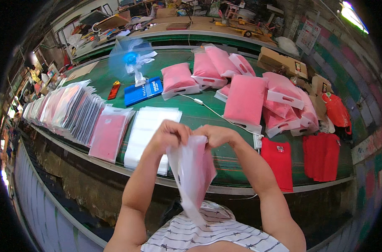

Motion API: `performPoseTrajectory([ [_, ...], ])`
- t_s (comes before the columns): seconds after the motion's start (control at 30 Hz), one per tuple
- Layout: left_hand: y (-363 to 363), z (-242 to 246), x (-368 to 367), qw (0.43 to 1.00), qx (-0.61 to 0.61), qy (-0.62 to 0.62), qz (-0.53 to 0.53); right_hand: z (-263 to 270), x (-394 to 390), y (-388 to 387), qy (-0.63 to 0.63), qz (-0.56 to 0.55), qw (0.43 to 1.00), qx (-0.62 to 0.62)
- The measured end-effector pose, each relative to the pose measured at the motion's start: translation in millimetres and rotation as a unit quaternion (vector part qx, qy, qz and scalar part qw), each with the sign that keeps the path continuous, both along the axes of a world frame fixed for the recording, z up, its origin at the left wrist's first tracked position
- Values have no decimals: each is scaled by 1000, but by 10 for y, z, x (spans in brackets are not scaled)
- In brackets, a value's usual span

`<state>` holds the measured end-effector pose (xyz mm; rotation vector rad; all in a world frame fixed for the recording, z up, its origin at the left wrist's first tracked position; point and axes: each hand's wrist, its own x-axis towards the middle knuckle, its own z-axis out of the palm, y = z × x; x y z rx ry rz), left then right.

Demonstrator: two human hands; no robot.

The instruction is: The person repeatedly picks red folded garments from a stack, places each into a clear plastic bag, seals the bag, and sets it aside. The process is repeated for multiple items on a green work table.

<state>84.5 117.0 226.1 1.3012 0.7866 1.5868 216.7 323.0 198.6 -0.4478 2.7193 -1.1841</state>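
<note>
Both my hands are raised over the table's front edge, gripping the top of a translucent plastic bag (pixel 191 167) with red folded cloth showing through it. My left hand (pixel 173 135) pinches the bag's upper left rim. On the other side my right hand (pixel 218 135) has fingers closed on the upper right rim. The bag hangs tilted in front of my striped top. Just left of it lies a stack of white plastic bags (pixel 143 132). Beyond that sits a pile of filled flat bags (pixel 106 138). To the right, folded red cloth (pixel 276 163) bears a small label.
Plump pink-filled bags (pixel 244 97) crowd the back right of the green table (pixel 191 110). A running fan (pixel 131 60), a blue record book (pixel 143 91) and a red-orange cutter (pixel 114 90) stand back left. A white cord (pixel 222 117) reaches a power strip (pixel 257 141). More red cloth (pixel 321 156) lies right.
</note>
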Motion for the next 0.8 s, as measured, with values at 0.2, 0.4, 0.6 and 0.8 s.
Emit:
performPoseTrajectory([
  [0.2,-108,-419,-167,908,-170,-150,353,-277,393,54,-11,-313,869,-383],
  [0.4,-460,-2024,197,842,-360,-386,110,-1522,803,127,-65,-497,765,-404],
  [0.6,-536,-2425,343,847,-502,-35,172,-2219,1086,14,-14,-597,750,-284],
  [0.8,-333,-1779,488,706,-474,453,266,-1812,1107,30,-27,-595,798,87],
])
